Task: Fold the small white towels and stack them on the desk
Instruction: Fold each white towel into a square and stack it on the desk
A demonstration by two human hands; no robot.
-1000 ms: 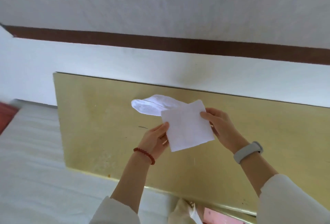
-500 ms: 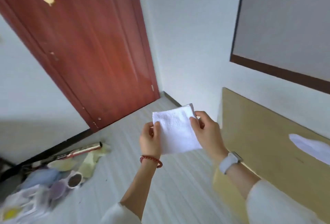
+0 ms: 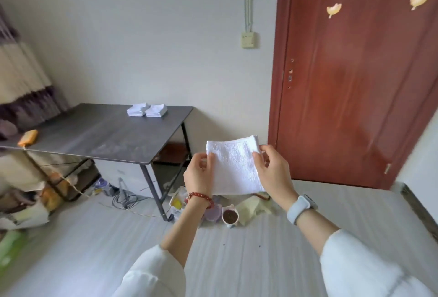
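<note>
Left hand: the left hand (image 3: 198,173) is raised in front of the chest, thumb and fingers pinching the left edge of the folded white towel (image 3: 234,166).
Right hand: the right hand (image 3: 272,171) is level with it, fingers curled round the towel's right edge; a pale watch (image 3: 299,209) sits on that wrist, a red bead bracelet (image 3: 198,196) on the other.
Towel: one, held upright in the air between both hands, at centre of view, well apart from the desk.
Desk: one dark desk (image 3: 94,135) at 9 to 10 o'clock.
Stacks: two stacks of folded towels (image 3: 147,110), side by side and touching, at the desk's far edge.
Other things: an orange object (image 3: 28,137) on the desk's left end; a red door (image 3: 355,71) at 1 to 2 o'clock.
In the way: floor clutter below the hands, with one small bowl (image 3: 230,216) and cables (image 3: 125,199) by the desk leg.
</note>
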